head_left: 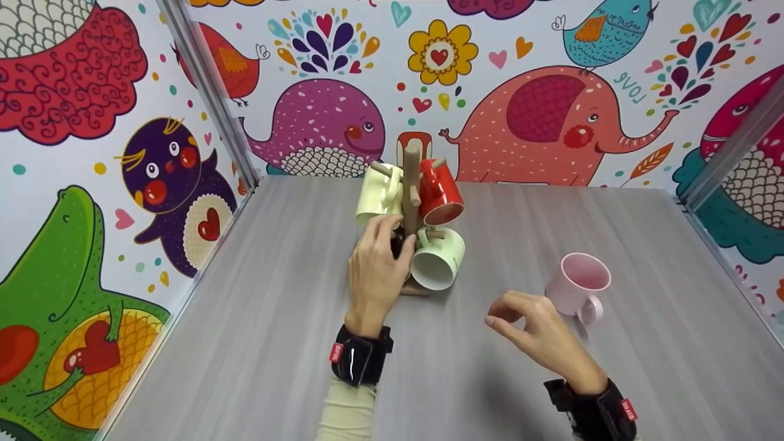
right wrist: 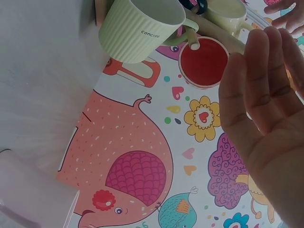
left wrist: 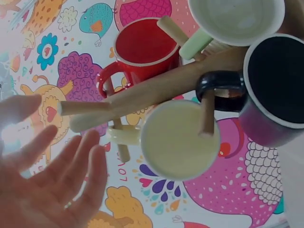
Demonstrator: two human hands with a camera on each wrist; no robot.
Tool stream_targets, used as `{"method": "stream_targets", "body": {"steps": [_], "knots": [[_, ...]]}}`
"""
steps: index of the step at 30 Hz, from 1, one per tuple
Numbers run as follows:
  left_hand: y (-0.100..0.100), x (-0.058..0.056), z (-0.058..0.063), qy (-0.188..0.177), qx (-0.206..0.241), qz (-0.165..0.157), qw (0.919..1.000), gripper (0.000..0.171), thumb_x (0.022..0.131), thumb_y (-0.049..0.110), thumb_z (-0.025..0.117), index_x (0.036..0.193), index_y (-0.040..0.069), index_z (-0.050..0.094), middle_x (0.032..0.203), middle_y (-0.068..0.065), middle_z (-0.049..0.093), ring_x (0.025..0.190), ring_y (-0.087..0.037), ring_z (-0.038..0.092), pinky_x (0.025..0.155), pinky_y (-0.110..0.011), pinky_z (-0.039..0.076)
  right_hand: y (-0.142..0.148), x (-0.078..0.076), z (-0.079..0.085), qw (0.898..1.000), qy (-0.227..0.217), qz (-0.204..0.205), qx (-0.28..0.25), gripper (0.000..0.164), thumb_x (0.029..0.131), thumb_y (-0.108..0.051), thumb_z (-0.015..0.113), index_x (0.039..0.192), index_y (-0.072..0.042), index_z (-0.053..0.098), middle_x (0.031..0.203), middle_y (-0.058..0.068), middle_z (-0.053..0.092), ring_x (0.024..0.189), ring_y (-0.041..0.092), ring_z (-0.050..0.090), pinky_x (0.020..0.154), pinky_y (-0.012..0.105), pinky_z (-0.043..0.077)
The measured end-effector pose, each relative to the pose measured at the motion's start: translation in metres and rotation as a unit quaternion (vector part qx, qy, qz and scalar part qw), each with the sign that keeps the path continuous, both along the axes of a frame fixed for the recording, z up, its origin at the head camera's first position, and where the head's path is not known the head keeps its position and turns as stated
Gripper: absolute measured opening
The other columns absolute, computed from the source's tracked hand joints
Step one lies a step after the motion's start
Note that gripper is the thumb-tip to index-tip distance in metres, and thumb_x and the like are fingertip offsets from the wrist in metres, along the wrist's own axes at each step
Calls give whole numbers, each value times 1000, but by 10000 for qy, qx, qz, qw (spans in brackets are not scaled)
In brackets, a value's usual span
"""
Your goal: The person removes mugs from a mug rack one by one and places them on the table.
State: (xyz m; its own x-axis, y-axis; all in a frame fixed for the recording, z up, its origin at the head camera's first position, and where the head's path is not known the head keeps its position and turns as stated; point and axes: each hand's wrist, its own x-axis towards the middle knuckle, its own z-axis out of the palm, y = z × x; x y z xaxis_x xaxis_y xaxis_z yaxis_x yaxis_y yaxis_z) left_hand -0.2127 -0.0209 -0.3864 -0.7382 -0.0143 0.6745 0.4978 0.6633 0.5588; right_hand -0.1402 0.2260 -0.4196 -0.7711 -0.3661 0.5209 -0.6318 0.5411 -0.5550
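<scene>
A wooden mug tree holds several mugs by their handles. On its pegs hang a cream mug, a red mug, a pale green mug and a black mug. My left hand is in front of the tree and partly hides the black mug in the head view. In the left wrist view, the left hand's fingers are spread and hold nothing. My right hand, fingers loosely bent and holding nothing, hovers left of a pink mug that stands upright.
Grey tabletop lies under everything. Walls printed with cartoon animals enclose the back and sides, with metal corner posts between panels. The pink mug's handle faces toward the near side.
</scene>
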Motion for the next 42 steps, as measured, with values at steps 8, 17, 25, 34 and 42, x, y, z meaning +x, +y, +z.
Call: {"method": "stream_targets", "body": {"steps": [8,17,25,34,42], "knots": [[0,-22,3,-489,394,179,9979,31,92,13,73,120,2,66,119,-14,66,90,-34,69,69,-42,56,2,2,2,10000,-37,-32,-4,16,88,-3,76,87,-19,70,84,-14,66,76,5,63,66,26,53],[5,-45,3,-763,859,551,9918,34,92,12,73,123,1,64,118,-14,66,91,-31,68,71,-42,56,1,6,0,9999,39,135,9,19,87,-1,76,87,-18,69,84,-14,66,75,5,63,67,26,54],[8,-62,8,-594,1173,521,9899,30,91,7,72,118,-3,65,111,-19,68,89,-33,67,76,-45,54,1,7,-2,9997,8,212,-94,20,87,0,75,88,-19,69,84,-14,65,75,5,63,69,24,53],[7,-77,17,-962,1601,287,9820,17,94,7,70,106,-4,72,89,-16,74,74,-29,70,70,-38,56,3,8,-2,9998,-123,116,-109,18,89,-2,75,88,-19,70,84,-14,66,76,5,63,69,25,53],[7,-86,24,-1714,1918,-102,9663,17,101,11,62,100,-3,72,61,-2,58,39,-6,49,38,-18,40,4,8,-4,9997,-151,78,-165,18,88,-2,75,88,-18,69,84,-13,66,75,5,63,68,24,53]]}}
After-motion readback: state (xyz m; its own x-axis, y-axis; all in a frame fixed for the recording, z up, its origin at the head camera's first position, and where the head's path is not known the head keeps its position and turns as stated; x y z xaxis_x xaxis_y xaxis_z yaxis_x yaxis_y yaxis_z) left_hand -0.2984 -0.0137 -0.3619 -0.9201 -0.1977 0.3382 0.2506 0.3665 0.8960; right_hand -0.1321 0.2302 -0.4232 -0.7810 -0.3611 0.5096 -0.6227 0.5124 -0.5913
